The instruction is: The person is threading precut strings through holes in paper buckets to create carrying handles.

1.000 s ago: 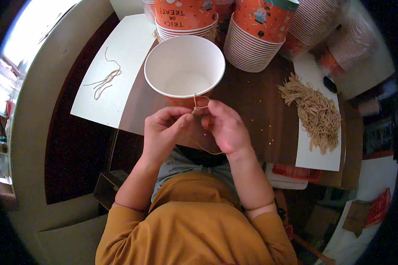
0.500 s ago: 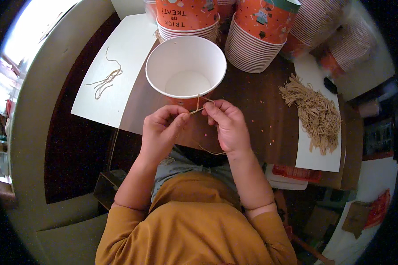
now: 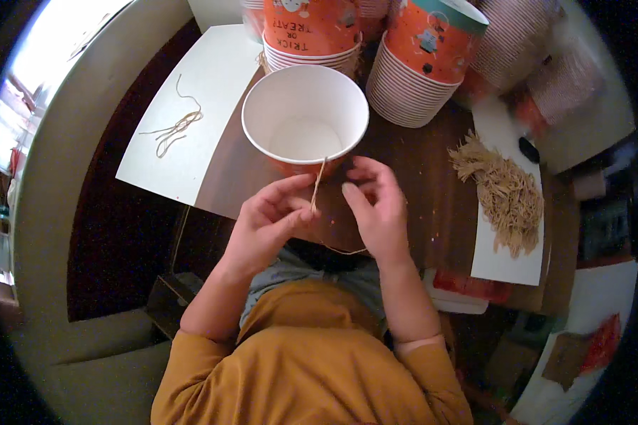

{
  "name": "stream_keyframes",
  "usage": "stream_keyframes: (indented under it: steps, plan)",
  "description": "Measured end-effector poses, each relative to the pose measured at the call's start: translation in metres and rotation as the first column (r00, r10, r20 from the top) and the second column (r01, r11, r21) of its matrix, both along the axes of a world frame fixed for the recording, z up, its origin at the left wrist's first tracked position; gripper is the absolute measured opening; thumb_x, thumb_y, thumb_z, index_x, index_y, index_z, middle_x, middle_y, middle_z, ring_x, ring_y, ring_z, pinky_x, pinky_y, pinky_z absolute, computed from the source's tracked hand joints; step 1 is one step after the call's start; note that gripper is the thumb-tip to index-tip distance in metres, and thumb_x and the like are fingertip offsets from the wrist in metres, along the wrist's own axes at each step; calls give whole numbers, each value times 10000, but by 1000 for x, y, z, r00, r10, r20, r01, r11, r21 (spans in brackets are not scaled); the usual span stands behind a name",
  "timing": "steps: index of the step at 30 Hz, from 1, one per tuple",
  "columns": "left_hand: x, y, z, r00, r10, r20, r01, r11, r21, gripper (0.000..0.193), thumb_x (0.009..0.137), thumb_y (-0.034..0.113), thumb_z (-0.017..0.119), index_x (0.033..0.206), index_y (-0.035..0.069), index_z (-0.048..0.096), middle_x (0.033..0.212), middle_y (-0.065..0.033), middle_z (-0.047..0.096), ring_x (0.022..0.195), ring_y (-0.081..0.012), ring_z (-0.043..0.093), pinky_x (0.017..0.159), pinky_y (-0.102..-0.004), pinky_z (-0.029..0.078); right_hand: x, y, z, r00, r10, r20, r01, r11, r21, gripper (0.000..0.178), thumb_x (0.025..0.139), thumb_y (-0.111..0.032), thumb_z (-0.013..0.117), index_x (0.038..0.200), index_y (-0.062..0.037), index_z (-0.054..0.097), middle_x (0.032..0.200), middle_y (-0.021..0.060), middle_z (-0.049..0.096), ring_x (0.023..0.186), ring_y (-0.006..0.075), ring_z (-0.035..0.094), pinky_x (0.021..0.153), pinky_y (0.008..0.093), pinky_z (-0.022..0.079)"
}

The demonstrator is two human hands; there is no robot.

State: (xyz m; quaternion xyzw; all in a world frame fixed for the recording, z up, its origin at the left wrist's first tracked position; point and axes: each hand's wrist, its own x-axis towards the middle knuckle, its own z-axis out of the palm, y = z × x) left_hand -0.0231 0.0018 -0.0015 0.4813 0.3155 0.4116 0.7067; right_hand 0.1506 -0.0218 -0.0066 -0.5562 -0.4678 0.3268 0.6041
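Observation:
A paper bucket (image 3: 301, 106), white inside and orange outside, stands on the brown table in front of me. A piece of tan twine (image 3: 319, 185) runs from its near rim down to my left hand (image 3: 269, 216), whose thumb and fingers pinch it. Just to the right, my right hand (image 3: 379, 205) has its thumb and fingers apart and holds nothing that I can see. Under the right wrist a thin strand of twine hangs in a curve past the table edge. How the twine is fixed at the bucket is too small to tell.
Stacks of orange patterned buckets (image 3: 418, 81) rise at the back, some wrapped in plastic farther right. Loose twine (image 3: 174, 133) lies on a white board (image 3: 209, 78) at left. A thick bundle of cut twine (image 3: 507, 195) rests on another white board (image 3: 493, 265) at right, near a small black object (image 3: 528, 150).
My right hand has let go of the twine and moved right, its fingers spreading. The left hand still pinches the twine, now drawn lower toward me.

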Motion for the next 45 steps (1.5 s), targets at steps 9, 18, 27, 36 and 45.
stream_keyframes:
  steps: [9,18,27,36,45]
  plan:
    - [-5,-28,39,999,52,17,-52,998,42,343,851,27,630,1129,33,429,827,-76,625,696,-145,611,619,-247,501,-1,7,15,628,-233,743,-376,745,551,247,730,-163,698,969,-127,652,1021,57,569,787,211,524,684,353,402]
    - [-7,-28,44,996,-69,54,56,976,212,213,883,-29,553,1064,26,454,920,-42,572,835,-81,573,717,-214,476,2,13,11,663,-242,708,-408,677,613,243,725,-232,691,932,-122,622,1000,51,585,832,224,552,717,382,402]
    - [-9,-25,64,991,-133,17,127,975,183,158,889,-32,545,1011,5,452,878,-46,577,824,-88,576,723,-219,469,2,5,29,669,-216,712,-353,750,560,252,784,-205,642,1019,-123,601,1043,53,600,838,219,558,751,397,402]
    - [-17,-25,52,986,-166,27,153,952,266,144,868,-50,559,912,24,444,863,-62,589,815,-104,585,735,-236,477,-13,8,8,745,-16,667,-496,655,570,228,769,-211,668,969,-111,623,1001,51,621,812,223,576,730,385,412]
    - [0,17,33,822,-382,423,280,917,285,174,813,-40,593,843,44,444,748,-88,583,689,-166,582,682,-296,494,8,7,16,691,-150,707,-386,751,536,243,737,-143,671,966,-89,607,960,75,598,756,266,560,707,407,432]
